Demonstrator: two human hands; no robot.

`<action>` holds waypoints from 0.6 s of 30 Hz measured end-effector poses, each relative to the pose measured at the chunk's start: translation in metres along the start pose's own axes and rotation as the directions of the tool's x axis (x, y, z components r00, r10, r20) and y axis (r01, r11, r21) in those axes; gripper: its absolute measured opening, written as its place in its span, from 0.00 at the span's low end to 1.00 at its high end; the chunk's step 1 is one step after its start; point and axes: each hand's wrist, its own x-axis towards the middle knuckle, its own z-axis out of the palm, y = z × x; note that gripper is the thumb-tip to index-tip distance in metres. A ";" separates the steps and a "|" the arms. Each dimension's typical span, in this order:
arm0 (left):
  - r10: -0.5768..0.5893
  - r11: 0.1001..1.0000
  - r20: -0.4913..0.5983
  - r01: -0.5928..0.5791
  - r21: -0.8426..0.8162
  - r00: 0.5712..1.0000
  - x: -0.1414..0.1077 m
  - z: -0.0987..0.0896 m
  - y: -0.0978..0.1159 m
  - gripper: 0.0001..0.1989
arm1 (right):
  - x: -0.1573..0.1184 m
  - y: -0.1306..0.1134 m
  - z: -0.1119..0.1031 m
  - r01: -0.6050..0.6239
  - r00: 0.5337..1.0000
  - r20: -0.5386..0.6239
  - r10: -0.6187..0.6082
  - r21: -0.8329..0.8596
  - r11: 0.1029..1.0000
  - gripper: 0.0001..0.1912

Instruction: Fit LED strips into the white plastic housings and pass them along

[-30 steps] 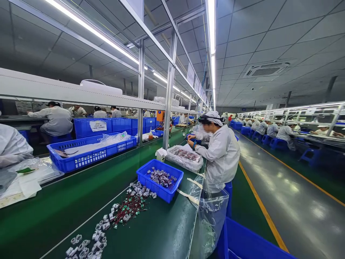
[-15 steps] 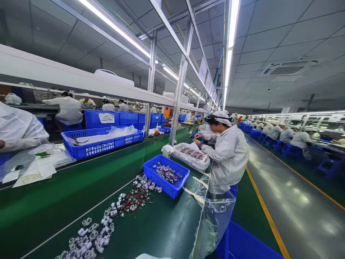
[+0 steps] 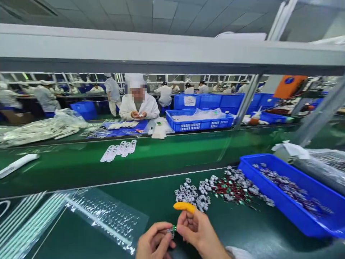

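Note:
My left hand (image 3: 156, 241) is closed in a pinch on a small grey plastic housing (image 3: 170, 232). Close against it, my right hand (image 3: 198, 232) has its thumb and fingers pinched on a small green circuit board (image 3: 174, 228) at the housing. A yellow finger cot (image 3: 184, 207) covers the extended index finger of that hand. Just beyond the hands lies a pile of grey plastic housings (image 3: 188, 194). To its right are small green boards with red wires (image 3: 233, 189), mixed with more housings. Finer details between the fingertips are too small to make out.
A blue bin (image 3: 304, 216) of wired parts stands to the right. Clear plastic trays (image 3: 107, 216) and white strips (image 3: 35, 219) lie at left. Across the green conveyor (image 3: 167, 153), which carries white plates (image 3: 118, 151), a co-worker (image 3: 138, 104) sits. A shelf beam (image 3: 161, 50) crosses above.
The view has swung left from along the line to face the bench. Both my hands have come into view, holding a housing and a green board.

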 end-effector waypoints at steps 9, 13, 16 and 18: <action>-0.062 0.991 0.057 0.068 -0.113 0.996 -0.002 -0.002 0.002 0.21 | -0.004 0.017 0.001 -0.107 0.994 -0.005 0.107 -0.017 0.994 0.12; -0.007 0.996 0.050 0.012 -0.086 0.999 -0.003 -0.002 0.004 0.19 | -0.003 0.018 0.002 -0.111 0.993 0.024 0.112 -0.051 0.993 0.08; 0.079 0.995 0.037 -0.076 -0.062 0.996 -0.003 -0.004 0.003 0.15 | -0.003 0.019 0.002 -0.093 0.995 0.039 0.095 -0.054 0.994 0.07; 0.099 0.995 0.087 -0.098 -0.012 0.991 -0.002 -0.007 0.002 0.14 | -0.004 0.021 0.002 -0.066 0.997 0.038 0.069 -0.071 0.995 0.07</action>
